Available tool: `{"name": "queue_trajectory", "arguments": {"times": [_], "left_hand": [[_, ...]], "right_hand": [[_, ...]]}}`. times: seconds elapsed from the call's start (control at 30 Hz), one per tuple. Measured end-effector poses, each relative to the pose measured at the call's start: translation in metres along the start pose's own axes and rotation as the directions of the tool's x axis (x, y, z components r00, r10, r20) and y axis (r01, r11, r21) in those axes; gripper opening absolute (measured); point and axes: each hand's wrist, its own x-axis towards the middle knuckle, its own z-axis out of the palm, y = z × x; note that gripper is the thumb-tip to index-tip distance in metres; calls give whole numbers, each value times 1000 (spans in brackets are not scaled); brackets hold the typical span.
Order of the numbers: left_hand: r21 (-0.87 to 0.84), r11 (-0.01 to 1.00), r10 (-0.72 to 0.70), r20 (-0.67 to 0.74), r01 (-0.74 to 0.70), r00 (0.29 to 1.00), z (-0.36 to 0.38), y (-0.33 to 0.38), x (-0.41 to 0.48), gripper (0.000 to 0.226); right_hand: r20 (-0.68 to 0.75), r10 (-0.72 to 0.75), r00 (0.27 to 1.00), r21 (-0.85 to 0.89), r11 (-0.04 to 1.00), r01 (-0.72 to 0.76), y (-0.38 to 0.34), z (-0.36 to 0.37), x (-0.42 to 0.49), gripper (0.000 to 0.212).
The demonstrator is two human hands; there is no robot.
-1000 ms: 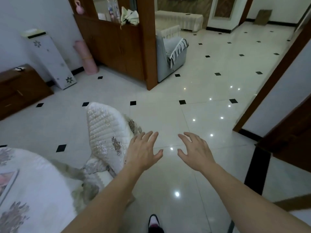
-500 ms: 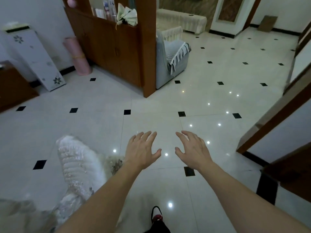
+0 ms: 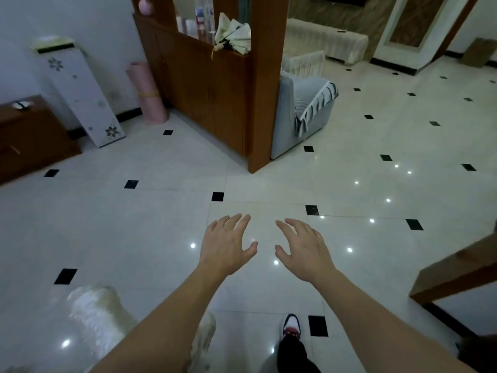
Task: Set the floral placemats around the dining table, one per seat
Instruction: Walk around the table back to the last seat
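Quilted chair cover [image 3: 94, 316] has slid lower-left, blurred; left grip [image 3: 226, 246] and right grip [image 3: 306, 251] hover released above tiled floor [image 3: 129, 232].

A home's living area, glossy tiled floor [image 3: 161, 224], wooden room-divider cabinet [image 3: 209, 90], grey armchair [image 3: 304, 109], covered sofa [image 3: 328, 43]

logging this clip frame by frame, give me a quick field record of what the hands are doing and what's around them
left hand: open, fingers spread, holding nothing
right hand: open, fingers spread, holding nothing, apart from the left
placemats: none in view
dining table: not in view
chair cover: white, blurred, lower left
floor: glossy pale tiles with small black squares
cabinet: wooden, ahead
umbrella: folded, on the cabinet ledge
pink roll: upright, left of the cabinet
sofa: grey, right of the cabinet
shoe: bottom edge
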Motion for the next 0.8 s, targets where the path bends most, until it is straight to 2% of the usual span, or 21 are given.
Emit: {"name": "queue_trajectory", "arguments": {"times": [0.23,0.47,0.63,0.8], "left_hand": [[38,992,-124,-3,124,992,6,-34,97,72],[79,928,-360,-67,364,931,-1,-75,174,70],[100,847,-513,-106,522,852,-16,-111,198,71],[92,717,-683,-111,691,722,-33,-162,184,76]], "right_hand": [[31,-140,990,10,990,139,21,12,138,59],[69,-306,950,91,950,299,15,10,278,59],[99,-465,880,110,884,455,-18,16,359,60],[129,-619,774,136,785,605,-83,34,409,60]]}}
